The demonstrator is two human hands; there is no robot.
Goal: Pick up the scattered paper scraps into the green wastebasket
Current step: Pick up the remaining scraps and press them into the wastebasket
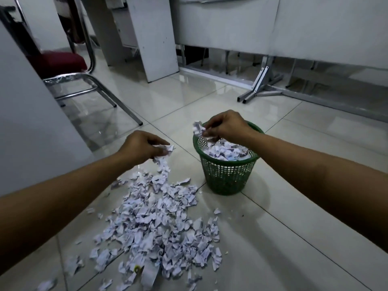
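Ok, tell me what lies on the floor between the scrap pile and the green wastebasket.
In the head view, bare tile: the pile stops just short of the wastebasket, leaving a narrow clear strip of floor crossed by a grout line.

The floor (210,97) was glossy, smooth tile that reflected the furniture. The paper scraps (159,223) were matt and crumpled. The green wastebasket (225,175) was perforated plastic mesh. The chair frame (94,85) was polished, shiny metal; its seat (60,61) looked like matt red cloth.
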